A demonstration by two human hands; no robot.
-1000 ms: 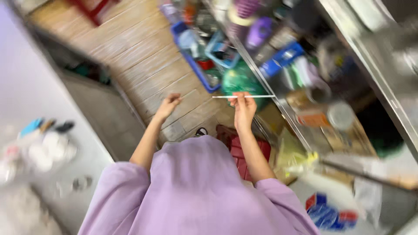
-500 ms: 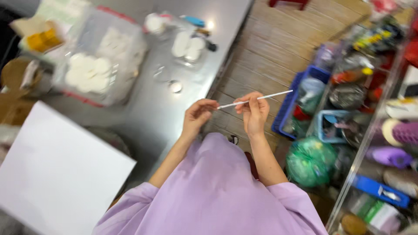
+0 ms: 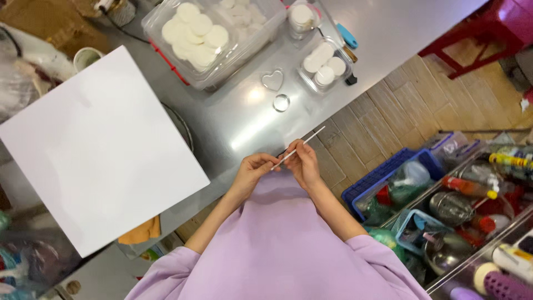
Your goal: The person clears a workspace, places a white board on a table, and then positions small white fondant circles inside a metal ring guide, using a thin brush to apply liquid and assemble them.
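Fingertips of the left hand point(image 3: 251, 168) and right hand point(image 3: 302, 162) are pinched together on a thin white stick point(image 3: 298, 147), which is held above the tabletop point(image 3: 244, 125) edge, slanting toward two o'clock, below a clear heart-shaped mould point(image 3: 272, 80).

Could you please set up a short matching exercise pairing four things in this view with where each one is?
Things:
1. thin white stick
2. white square board
3. heart-shaped cutter
4. blue basket

Places:
A. on the wooden floor, at the right
B. held between the left hand and right hand
C. on the metal table, between two clear containers
D. lying at the table's left side

Pairs: 1-B, 2-D, 3-C, 4-A
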